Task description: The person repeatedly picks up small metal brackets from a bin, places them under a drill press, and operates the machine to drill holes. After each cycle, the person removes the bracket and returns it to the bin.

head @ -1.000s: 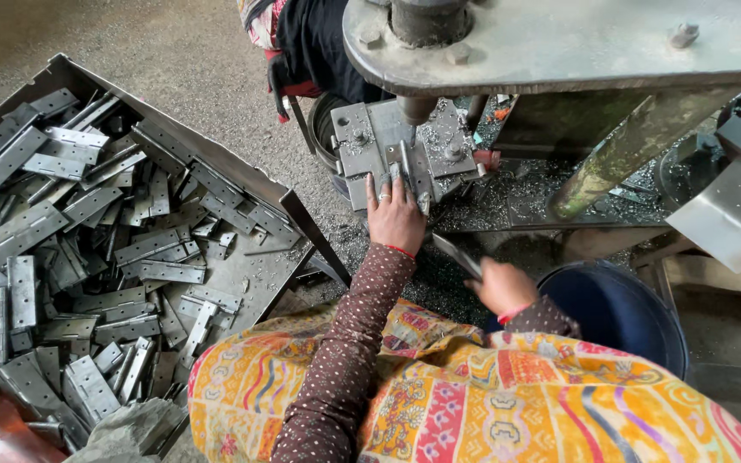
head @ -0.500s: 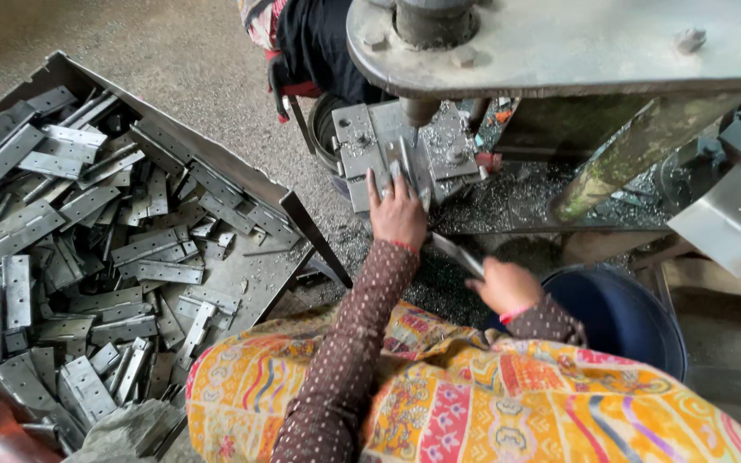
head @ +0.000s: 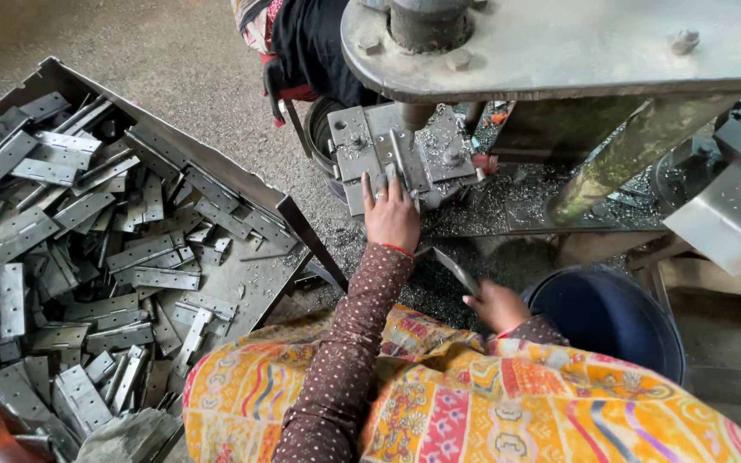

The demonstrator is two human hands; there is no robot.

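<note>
The left hand (head: 390, 216) lies flat with fingers spread on the press die block (head: 400, 154), a chunky grey steel fixture of bolted plates. Its fingertips press a narrow flat metal strip (head: 398, 154) that runs up the middle of the block under the round ram (head: 415, 114); the hand is not clenched, it pins the strip down rather than wrapping it. Just above the fingers the heavy rounded press plate (head: 576, 43) overhangs, dull and pitted, with bolt heads on top.

Below and to the right of that hand, the right hand (head: 499, 306) pinches the end of a flat hinge blank (head: 454, 270), a thin grey strip tilted up toward the die. Right beside this hand stands a dark blue round plastic bucket (head: 611, 313). Glittering metal shavings (head: 508, 201) cover the bed between the two hands.

Well off to the left of both hands, a shallow sheet-metal tray (head: 216, 167) holds a loose heap of hinge leaves (head: 70, 257), flat, rectangular, punched with holes.
</note>
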